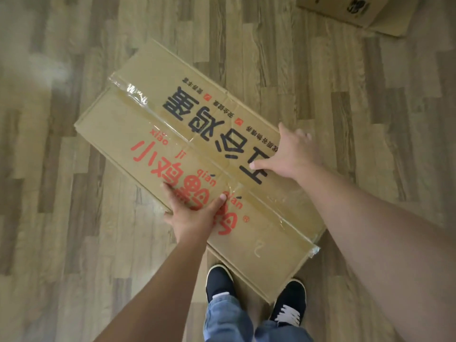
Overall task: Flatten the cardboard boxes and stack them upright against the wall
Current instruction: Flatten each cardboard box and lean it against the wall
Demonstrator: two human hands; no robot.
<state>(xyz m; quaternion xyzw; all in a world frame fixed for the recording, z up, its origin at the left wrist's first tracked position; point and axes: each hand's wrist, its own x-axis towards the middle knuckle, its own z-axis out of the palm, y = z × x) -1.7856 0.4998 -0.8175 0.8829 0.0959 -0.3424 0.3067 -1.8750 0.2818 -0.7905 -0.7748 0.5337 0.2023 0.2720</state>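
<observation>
Nearest the person stand two black lace-up shoes with white laces [288, 304] below blue denim trouser legs [227, 317], planted on the grey-brown wood-plank floor [61, 169]. The near corner of the flattened brown cardboard box with red and black printed characters [153, 119] reaches between the shoes and partly covers the floor in front of them.

The box is held flat and tilted, running diagonally from lower right to upper left. Clear packing tape [158, 119] runs along its centre seam, crinkled at both ends. The left hand [195, 213] is clamped on the near long edge, thumb on top over the red print, fingers wrapped beneath. The right hand [293, 151] grips the far long edge, thumb pressed on the black print, fingers curled over the rim.

Well apart, at the far right corner, a second brown cardboard box with black print [357, 11] lies on the floor, cut off by the frame.
</observation>
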